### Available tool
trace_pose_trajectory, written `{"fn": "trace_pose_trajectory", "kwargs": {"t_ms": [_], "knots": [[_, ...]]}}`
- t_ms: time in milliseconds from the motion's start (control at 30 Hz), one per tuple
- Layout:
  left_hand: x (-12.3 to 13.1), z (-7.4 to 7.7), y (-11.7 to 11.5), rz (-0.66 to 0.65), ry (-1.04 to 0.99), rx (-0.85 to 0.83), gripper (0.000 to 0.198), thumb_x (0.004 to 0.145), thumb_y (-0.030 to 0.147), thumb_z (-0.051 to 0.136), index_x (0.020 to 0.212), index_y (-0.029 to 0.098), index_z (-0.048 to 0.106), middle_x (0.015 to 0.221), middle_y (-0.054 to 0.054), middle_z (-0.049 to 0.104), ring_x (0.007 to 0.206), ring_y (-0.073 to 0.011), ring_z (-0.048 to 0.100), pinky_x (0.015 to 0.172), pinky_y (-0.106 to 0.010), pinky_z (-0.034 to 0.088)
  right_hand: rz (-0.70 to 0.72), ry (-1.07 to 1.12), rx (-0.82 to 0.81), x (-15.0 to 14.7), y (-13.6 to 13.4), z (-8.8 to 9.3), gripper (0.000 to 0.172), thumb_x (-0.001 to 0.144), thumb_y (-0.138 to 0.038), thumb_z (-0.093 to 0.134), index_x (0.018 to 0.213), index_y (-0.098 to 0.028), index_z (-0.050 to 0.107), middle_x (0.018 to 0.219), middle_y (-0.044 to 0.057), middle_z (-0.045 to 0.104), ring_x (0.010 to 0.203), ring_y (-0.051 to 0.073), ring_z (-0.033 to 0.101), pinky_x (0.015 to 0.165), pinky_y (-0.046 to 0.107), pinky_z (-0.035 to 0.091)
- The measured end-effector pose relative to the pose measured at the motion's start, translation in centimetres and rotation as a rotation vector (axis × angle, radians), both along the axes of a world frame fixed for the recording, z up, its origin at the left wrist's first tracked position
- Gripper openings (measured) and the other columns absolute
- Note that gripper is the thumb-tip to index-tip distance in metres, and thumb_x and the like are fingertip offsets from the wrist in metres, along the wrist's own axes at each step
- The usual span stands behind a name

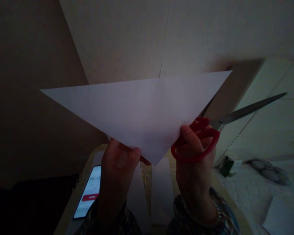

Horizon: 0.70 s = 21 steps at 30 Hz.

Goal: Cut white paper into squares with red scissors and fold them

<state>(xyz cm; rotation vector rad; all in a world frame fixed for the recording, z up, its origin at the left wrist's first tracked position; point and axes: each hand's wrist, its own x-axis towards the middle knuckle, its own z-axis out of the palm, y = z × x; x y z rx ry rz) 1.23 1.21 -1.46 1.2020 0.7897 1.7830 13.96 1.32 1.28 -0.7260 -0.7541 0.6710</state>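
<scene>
A white paper triangle (142,114) is held up in front of me, long edge at the top and a corner pointing down. My left hand (120,163) pinches its lower left edge, thumb on the near face and fingers behind. On the lower right edge, my right hand (193,156) grips the paper with its thumb in front. Red-handled scissors (214,125) hang on that same hand, a handle loop around the fingers. Their blades look closed and point to the right, away from the paper. The fingers behind the sheet are partly hidden.
Below my hands is a small wooden table (173,176) with white paper strips (161,195) on it. A lit phone (88,192) lies at its left side. To the right, a green and white box (230,165) and a grey patterned item (268,170) rest on a pale surface.
</scene>
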Motion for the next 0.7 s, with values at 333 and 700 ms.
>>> {"fn": "trace_pose_trajectory", "kwargs": {"t_ms": [333, 700], "knots": [[-1.2, 1.4, -0.4, 0.224, 0.015, -0.106, 0.021, 0.071, 0.018, 0.079, 0.084, 0.022, 0.064, 0.077, 0.005, 0.076, 0.073, -0.0142, 0.073, 0.066, -0.020, 0.058, -0.054, -0.067, 0.018, 2.4, 0.0, -2.2, 0.015, 0.077, -0.021, 0.076, 0.086, -0.020, 0.064, 0.083, -0.002, 0.068, 0.062, 0.011, 0.059, 0.057, 0.024, 0.048], [-4.8, 1.8, 0.5, -0.071, 0.134, -0.309, 0.046, 0.065, 0.019, 0.085, 0.106, 0.024, 0.064, 0.073, 0.001, 0.077, 0.063, -0.0187, 0.074, 0.054, -0.023, 0.059, -0.256, -0.996, 0.259, 7.4, -0.6, -3.3, 0.044, 0.071, 0.004, 0.066, 0.101, -0.027, 0.058, 0.118, 0.005, 0.071, 0.109, 0.026, 0.066, 0.080, 0.040, 0.050]]}}
